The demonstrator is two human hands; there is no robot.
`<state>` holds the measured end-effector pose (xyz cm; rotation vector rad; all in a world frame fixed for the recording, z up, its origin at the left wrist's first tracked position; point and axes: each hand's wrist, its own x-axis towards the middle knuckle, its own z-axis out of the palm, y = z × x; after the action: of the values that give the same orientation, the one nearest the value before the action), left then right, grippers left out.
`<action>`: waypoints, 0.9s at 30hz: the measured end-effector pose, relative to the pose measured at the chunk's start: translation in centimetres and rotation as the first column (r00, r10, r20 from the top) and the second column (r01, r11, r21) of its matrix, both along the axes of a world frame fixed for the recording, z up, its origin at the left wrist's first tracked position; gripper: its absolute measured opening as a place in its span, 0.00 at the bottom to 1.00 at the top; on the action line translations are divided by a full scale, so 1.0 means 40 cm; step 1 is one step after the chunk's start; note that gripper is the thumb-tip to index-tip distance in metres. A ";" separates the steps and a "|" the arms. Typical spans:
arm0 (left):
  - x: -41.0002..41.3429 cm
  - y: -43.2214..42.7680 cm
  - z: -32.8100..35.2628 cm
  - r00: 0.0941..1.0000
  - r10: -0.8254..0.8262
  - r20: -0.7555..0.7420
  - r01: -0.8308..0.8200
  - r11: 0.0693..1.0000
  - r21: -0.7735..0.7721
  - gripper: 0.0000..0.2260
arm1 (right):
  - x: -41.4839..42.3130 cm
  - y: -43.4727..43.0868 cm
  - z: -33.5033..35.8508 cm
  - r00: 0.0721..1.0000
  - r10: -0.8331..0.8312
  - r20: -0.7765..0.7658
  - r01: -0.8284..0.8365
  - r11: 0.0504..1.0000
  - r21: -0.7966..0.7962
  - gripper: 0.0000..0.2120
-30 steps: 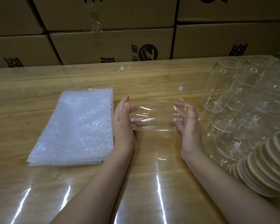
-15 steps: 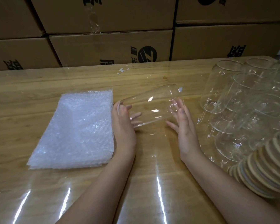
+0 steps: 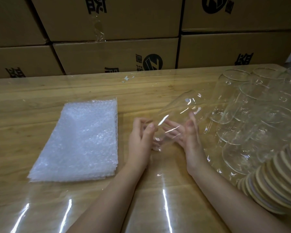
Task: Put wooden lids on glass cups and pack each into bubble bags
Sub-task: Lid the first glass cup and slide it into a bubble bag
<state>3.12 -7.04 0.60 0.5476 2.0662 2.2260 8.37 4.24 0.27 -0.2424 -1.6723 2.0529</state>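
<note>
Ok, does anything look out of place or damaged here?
Minor only: white scraps lie far back on the table, and clear tape hangs loose off a cardboard box. The held glass cup looks intact.

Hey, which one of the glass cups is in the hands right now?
The tilted cup in the middle, gripped by the left hand and right hand. The other cups stand grouped at the right, untouched.

Head-worn camera looks forward and down, close over the table (image 3: 40, 91).
</note>
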 end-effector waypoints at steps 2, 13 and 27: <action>0.008 0.005 -0.008 0.996 0.015 -0.089 -0.030 0.986 -0.167 0.20 | -0.005 0.005 -0.002 1.000 -0.006 -0.004 0.005 0.998 -0.054 0.38; 0.030 -0.001 -0.004 0.798 -0.165 -0.580 0.022 0.969 -0.246 0.21 | -0.033 0.019 -0.033 0.995 0.015 0.100 -0.007 0.997 -0.082 0.22; 0.024 -0.002 0.001 0.924 -0.233 -0.304 0.197 0.970 -0.144 0.24 | -0.011 -0.001 -0.028 0.999 0.010 0.041 -0.015 0.992 0.125 0.41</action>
<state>4.08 -7.11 0.63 1.1322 2.1262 1.9918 7.94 4.19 -0.86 -0.2331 -1.8233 1.9552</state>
